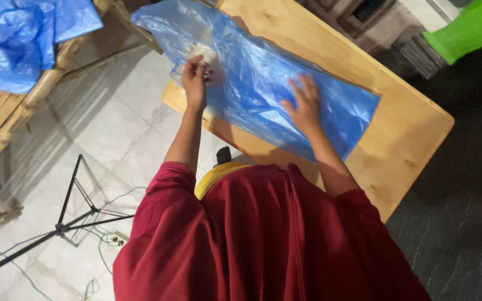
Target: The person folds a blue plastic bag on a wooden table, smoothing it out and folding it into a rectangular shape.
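Nearest the camera is the person's dark red shirt (263, 239), from which both bare forearms reach forward over the near edge of the wooden tabletop (414, 139).

The right hand (306, 106) lies open and flat, fingers spread, palm down on the blue plastic sheet (263, 72), pressing it against the wood. It sits near the sheet's middle, somewhat toward the near edge.

The left hand (195, 75) is further left, at the sheet's left portion where the plastic runs past the tabletop's corner. Its fingers are closed in a pinch on a small pale, whitish object (203, 53), which sits just beyond the fingertips and touches the plastic; what it is cannot be told at this size.

The sheet's long axis runs diagonally, from the far left beyond the left hand to the near right past the right hand, so both hands lie along that line with the right hand nearer the sheet's centre and the left hand nearer its far-left end.

Off to the left of the left hand, well apart, more crumpled blue plastic (23, 39) rests on a wooden bench. Beyond the right hand, past the tabletop's far corner, stands a bright green object (470, 28).
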